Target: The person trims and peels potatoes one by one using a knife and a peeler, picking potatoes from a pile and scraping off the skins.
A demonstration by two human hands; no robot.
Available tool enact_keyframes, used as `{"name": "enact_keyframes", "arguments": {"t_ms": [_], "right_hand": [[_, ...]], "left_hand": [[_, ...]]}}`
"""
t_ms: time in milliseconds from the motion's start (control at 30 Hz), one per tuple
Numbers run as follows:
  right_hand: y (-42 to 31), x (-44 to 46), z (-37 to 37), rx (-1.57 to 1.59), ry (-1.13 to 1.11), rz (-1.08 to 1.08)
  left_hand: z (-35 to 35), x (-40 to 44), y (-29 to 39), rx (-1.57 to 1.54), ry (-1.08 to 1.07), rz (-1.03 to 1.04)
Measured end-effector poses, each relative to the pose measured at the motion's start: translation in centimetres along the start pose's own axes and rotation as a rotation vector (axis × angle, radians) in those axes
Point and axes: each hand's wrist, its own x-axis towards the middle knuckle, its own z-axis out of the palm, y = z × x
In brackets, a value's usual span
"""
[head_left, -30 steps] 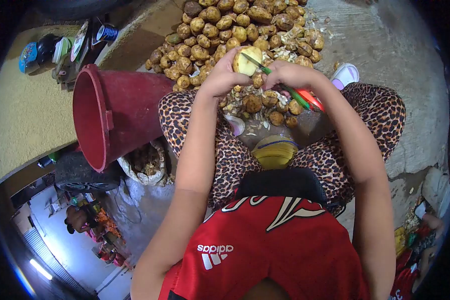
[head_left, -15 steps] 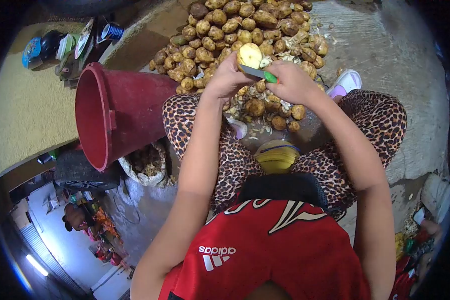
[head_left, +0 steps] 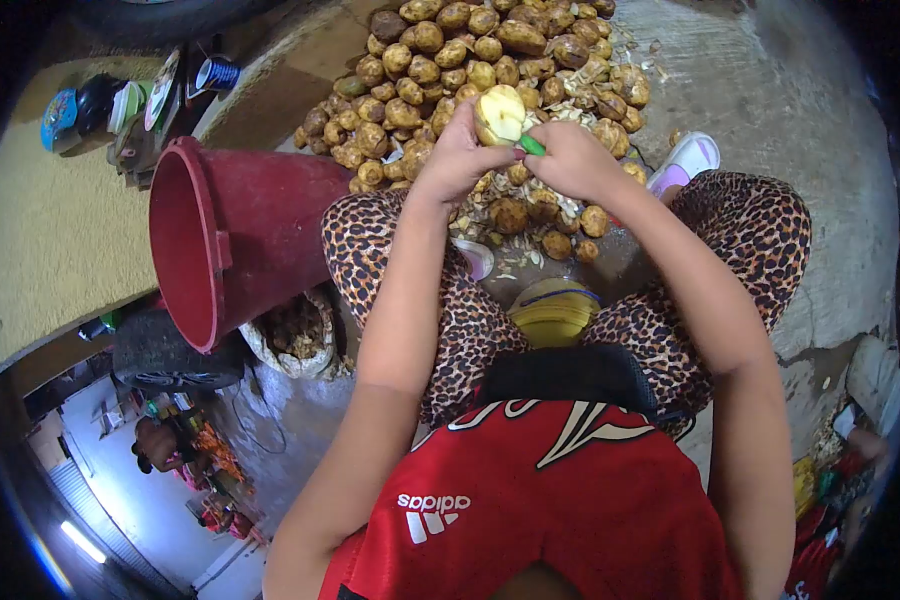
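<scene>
A partly peeled potato [head_left: 499,112], pale yellow and cut flat on its near faces, is gripped in my left hand [head_left: 457,165]. My right hand [head_left: 576,162] is closed around the green handle of a knife [head_left: 532,145] right beside the potato. The blade is mostly hidden, so I cannot tell whether it touches the flesh. Beyond both hands lies a large heap of unpeeled brown-yellow potatoes [head_left: 402,113], with pale peel scraps [head_left: 568,212] scattered among the nearer ones.
A large red bucket [head_left: 270,215] lies tipped at left, its mouth facing left. Below it stands an open sack [head_left: 315,345]. A yellow container [head_left: 553,318] sits between my legs. Other people [head_left: 160,445] are at lower left; another person's arm [head_left: 867,443] shows at lower right.
The potato has turned in my left hand, showing more cut faces. The knife has shifted slightly left and its blade, plainly seen earlier, is now mostly out of sight.
</scene>
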Motion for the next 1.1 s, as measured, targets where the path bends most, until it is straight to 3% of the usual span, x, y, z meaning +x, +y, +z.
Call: {"name": "enact_keyframes", "arguments": {"t_ms": [167, 267, 367, 567, 800, 967, 1067, 1100], "right_hand": [[1.1, 0.4, 1.3, 0.066, 0.053, 0.039], [1.8, 1.2, 0.2, 0.323, -0.281, 0.062], [1.7, 1.0, -0.4, 0.633, -0.462, 0.146], [2.4, 0.9, -0.2, 0.99, -0.642, 0.206], [2.9, 1.3, -0.6, 1.106, -0.491, 0.187], [2.2, 1.4, -1.3, 0.968, -0.271, 0.227], [3.1, 1.9, -2.0, 0.963, -0.215, 0.226], [3.0, 1.9, -1.8, 0.745, -0.162, 0.18]], "left_hand": [[0.5, 0.3, -0.4, 0.161, 0.06, 0.087], [0.8, -0.3, 0.5, 0.121, 0.038, 0.009], [0.6, -0.6, 0.7, -0.006, -0.037, -0.03], [0.7, -0.7, 0.7, -0.095, -0.029, -0.056], [0.5, -0.8, 0.9, -0.164, 0.05, -0.046], [0.2, -0.8, 1.4, -0.337, 0.101, -0.069], [-0.4, -0.7, 1.4, -0.423, -0.009, -0.069], [-0.4, -0.8, 1.5, -0.412, -0.013, -0.056]]}}
